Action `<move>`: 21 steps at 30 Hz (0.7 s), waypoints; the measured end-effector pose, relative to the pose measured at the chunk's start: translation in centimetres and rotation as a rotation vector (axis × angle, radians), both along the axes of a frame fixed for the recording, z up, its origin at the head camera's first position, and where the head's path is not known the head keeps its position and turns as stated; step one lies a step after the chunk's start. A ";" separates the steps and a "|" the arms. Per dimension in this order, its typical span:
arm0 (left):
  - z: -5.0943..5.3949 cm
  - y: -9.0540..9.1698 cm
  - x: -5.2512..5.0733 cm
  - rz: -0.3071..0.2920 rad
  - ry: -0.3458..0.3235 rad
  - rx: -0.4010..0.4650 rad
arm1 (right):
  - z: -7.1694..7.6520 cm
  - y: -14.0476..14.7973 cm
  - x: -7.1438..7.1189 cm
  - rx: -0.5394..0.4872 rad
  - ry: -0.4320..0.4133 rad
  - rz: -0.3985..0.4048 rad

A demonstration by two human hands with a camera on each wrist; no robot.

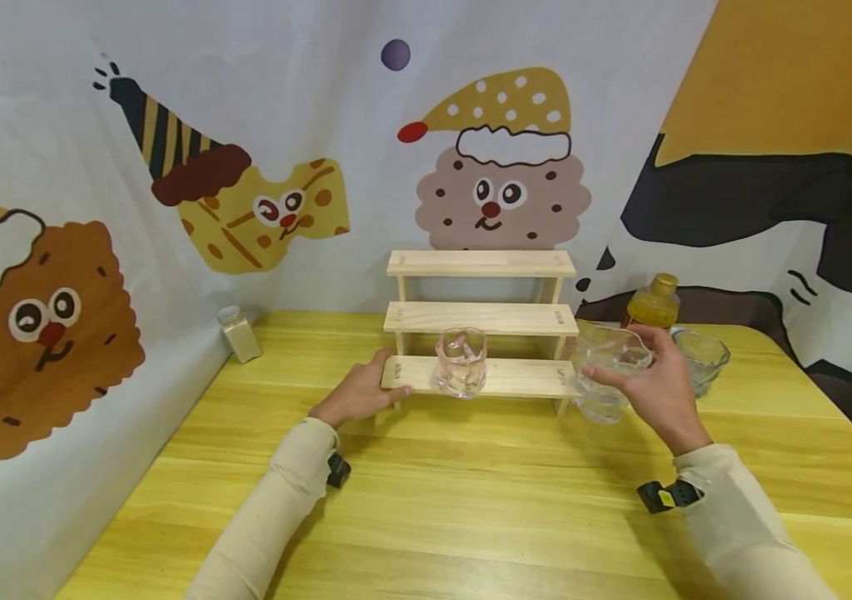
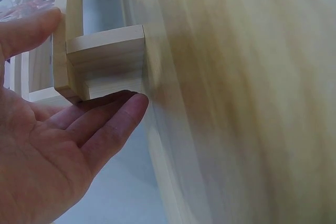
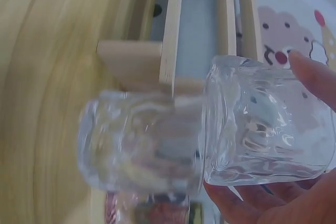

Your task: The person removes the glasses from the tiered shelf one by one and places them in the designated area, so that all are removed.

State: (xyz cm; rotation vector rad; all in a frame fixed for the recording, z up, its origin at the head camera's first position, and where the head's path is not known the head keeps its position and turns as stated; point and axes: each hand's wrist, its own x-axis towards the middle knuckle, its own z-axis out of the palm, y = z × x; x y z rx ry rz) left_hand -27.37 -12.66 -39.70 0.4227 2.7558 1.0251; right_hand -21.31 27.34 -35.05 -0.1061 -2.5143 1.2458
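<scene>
My left hand (image 1: 361,390) grips the left end of the lowest step of a three-step wooden rack (image 1: 478,318). In the left wrist view the thumb lies on the board's edge and the fingers reach around its end (image 2: 105,51). A pale pink glass (image 1: 461,363) stands on that lowest step. Beside the rack's right end, my right hand (image 1: 659,387) holds a clear wavy glass (image 3: 268,124) between thumb and fingers. Directly below is a second clear glass (image 3: 142,142), end to end with it; whether they are stuck together I cannot tell.
Behind the right hand stands a yellowish bottle (image 1: 654,304) with a gold cap. A clear glass bowl (image 1: 702,358) sits to its right. At the table's (image 1: 426,517) far left is a small pale-filled jar (image 1: 239,335). A cartoon-printed cloth (image 1: 366,275) hangs behind.
</scene>
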 end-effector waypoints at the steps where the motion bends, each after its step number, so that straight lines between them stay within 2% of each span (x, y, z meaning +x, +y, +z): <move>1: 0.0 0.0 0.0 0.000 0.001 0.000 | 0.0 0.3 0.1 0.002 -0.015 -0.013; 9: -0.2 0.0 -0.1 0.004 0.002 -0.004 | 0.1 2.6 0.5 0.054 -0.054 -0.106; 21: -0.1 0.0 0.0 0.007 0.001 -0.017 | 0.2 5.6 1.2 0.059 -0.086 -0.182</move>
